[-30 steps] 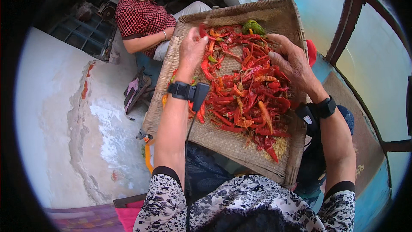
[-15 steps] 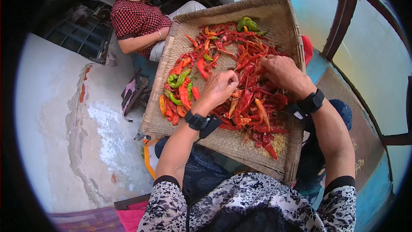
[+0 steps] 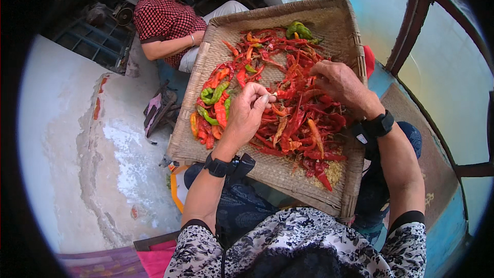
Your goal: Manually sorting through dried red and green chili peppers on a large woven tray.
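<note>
Grip, left hand [image 3: 247, 114]: thumb and fingertips pinched on the pale stem end of a red pepper [image 3: 285, 93], above the middle of the tray. Grip, right hand [image 3: 343, 83]: fingers bent down over the peppers at the tray's right side — whether they grasp one cannot be told.

Clothing, nearest: black-and-white patterned top [image 3: 303, 231] with dark-edged short sleeves; dark patterned trousers [image 3: 239, 203] below the tray.

Wrist straps, two, black: left strap [image 3: 218, 166], right strap [image 3: 381, 123].

Tray, one: woven, rectangular, raised rim, set at a slant in front of the body [image 3: 283, 177]. Contents, near to far: loose yellow seeds [image 3: 336, 172] in the near right corner; a heap of wrinkled red peppers [image 3: 324, 116], some orange, filling the centre and right; at the left side, a smaller group of red and orange peppers with curled green peppers [image 3: 215, 94]; one larger green pepper [image 3: 300, 30] toward the far rim.

Beyond: a seated person in a red-and-black patterned shirt [image 3: 167, 23] — far left; worn pale wall [image 3: 131, 139], left; dark-framed window [image 3: 442, 80], right.
</note>
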Demonstrator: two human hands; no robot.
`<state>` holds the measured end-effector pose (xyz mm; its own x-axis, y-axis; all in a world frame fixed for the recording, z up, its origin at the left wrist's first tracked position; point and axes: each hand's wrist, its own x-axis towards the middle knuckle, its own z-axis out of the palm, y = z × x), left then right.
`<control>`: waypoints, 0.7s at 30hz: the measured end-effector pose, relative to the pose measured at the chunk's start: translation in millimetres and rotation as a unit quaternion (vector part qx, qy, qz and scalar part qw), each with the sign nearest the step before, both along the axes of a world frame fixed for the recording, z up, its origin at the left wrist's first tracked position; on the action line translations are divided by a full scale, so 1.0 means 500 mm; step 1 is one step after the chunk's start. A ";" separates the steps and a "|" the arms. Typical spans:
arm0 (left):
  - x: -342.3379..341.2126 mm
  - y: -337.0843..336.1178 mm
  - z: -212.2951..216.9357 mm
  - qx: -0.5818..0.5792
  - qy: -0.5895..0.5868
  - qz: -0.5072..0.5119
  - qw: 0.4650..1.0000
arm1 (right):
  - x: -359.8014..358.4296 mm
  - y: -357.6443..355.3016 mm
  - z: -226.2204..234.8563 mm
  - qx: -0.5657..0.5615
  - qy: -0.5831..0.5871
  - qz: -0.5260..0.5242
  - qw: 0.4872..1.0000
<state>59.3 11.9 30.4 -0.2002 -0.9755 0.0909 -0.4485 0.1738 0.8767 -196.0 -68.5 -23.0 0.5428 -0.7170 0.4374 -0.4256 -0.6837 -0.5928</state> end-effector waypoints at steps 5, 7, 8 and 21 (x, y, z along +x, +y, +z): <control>-0.027 0.002 0.037 -0.083 0.075 -0.031 0.993 | 0.019 0.015 0.015 0.014 -0.032 0.030 0.999; -0.025 -0.016 0.055 -0.117 0.063 -0.008 0.991 | 0.018 0.015 0.013 0.004 -0.038 0.032 0.999; -0.019 -0.030 0.065 -0.153 0.050 0.018 0.987 | 0.018 0.015 0.014 0.022 -0.026 0.006 0.999; -0.080 -0.101 -0.075 -0.105 -0.337 -0.030 0.935 | 0.007 0.000 -0.030 -0.039 0.226 -0.089 0.969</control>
